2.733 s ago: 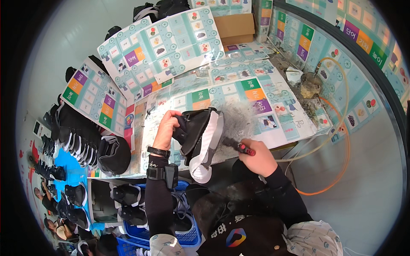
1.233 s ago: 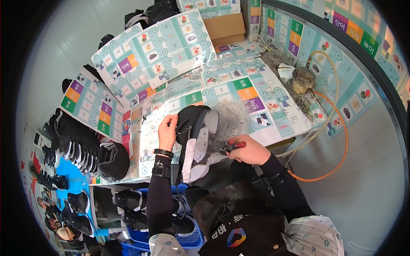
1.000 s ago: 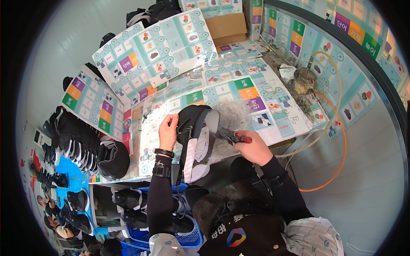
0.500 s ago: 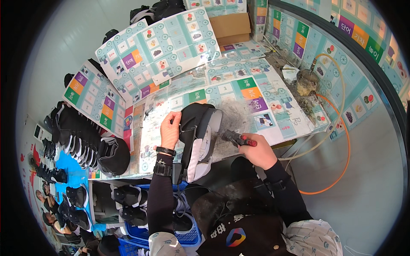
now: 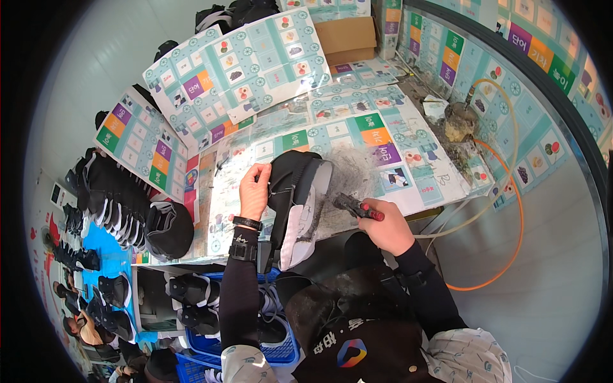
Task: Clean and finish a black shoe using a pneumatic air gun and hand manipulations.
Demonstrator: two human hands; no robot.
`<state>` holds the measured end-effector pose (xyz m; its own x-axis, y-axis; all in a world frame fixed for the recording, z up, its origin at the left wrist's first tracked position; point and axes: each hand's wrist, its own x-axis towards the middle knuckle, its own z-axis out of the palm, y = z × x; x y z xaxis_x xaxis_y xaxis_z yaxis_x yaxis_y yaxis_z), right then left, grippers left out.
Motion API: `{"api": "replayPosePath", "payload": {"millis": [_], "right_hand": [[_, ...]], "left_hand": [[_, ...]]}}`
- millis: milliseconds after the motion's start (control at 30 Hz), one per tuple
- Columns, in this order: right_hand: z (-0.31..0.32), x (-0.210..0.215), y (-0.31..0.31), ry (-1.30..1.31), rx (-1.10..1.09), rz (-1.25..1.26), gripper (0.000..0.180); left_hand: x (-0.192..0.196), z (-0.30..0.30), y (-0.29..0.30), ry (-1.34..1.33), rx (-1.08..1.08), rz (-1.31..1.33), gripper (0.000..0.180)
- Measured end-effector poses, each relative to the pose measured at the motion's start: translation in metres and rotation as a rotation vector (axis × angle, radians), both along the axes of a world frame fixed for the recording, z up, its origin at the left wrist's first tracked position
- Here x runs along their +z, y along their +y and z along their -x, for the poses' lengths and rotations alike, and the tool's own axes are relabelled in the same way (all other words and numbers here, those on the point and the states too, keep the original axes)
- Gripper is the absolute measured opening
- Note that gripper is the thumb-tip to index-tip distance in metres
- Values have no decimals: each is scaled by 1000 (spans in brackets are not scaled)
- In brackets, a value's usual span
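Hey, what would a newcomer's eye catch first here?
Likely the black and white sneaker, tilted near the picture's centre, held in the left grip. Next, the black tool with a red end, in the right grip, just right of the sneaker. Then the thin orange hose, looping down the right side.

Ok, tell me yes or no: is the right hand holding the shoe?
No: the right hand grips a dark, red-ended tool, while the left hand holds the shoe.
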<state>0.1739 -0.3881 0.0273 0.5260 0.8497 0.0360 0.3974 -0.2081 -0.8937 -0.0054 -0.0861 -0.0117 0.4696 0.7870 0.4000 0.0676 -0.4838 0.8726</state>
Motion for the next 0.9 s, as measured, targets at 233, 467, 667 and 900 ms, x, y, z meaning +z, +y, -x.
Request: {"api": "replayPosePath", "payload": {"millis": [233, 467, 667, 900], "right_hand": [[5, -17, -6, 100, 214, 43, 29], [-3, -8, -26, 439, 300, -21, 25], [-40, -14, -63, 566, -69, -163, 25], [-42, -10, -76, 546, -91, -171, 27]], "left_hand": [[2, -3, 2, 40, 15, -13, 24], [62, -8, -26, 25, -68, -210, 21], [164, -35, -69, 378, -388, -1348, 24], [52, -40, -76, 372, 162, -928, 28]]}}
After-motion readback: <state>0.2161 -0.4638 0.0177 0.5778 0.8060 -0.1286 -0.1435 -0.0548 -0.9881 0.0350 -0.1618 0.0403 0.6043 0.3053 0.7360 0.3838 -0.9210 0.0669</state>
